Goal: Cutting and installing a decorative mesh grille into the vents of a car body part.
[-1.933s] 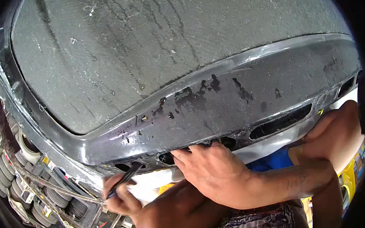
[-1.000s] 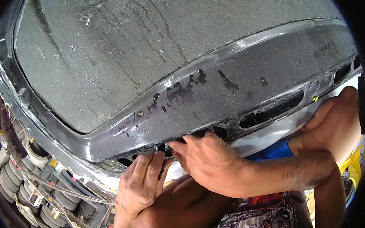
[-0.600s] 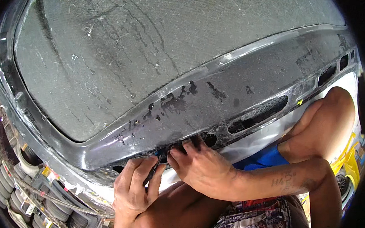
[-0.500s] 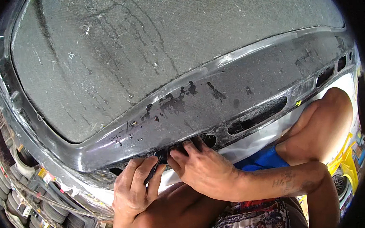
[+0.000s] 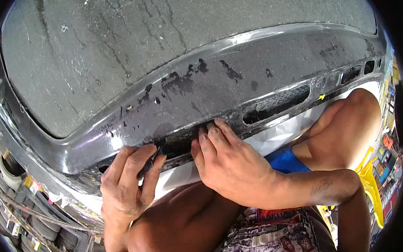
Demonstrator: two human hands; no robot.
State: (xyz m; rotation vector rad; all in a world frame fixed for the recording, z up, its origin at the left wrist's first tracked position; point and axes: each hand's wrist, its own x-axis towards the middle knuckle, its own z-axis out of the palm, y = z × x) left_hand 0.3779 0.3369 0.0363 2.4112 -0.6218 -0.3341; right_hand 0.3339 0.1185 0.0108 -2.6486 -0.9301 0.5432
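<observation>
"Dark-grey, curved panel with a slotted lower edge: how does it lie?"

"Just ahead of both hands, long edge rising rightward."

"And the hands?"

"Apart, astride a dark opening; neither clearly nearer. The left hand pinches a slim black tool at its left end. The right hand hides its fingertips at the other; whether they grip, I cannot tell."
</observation>
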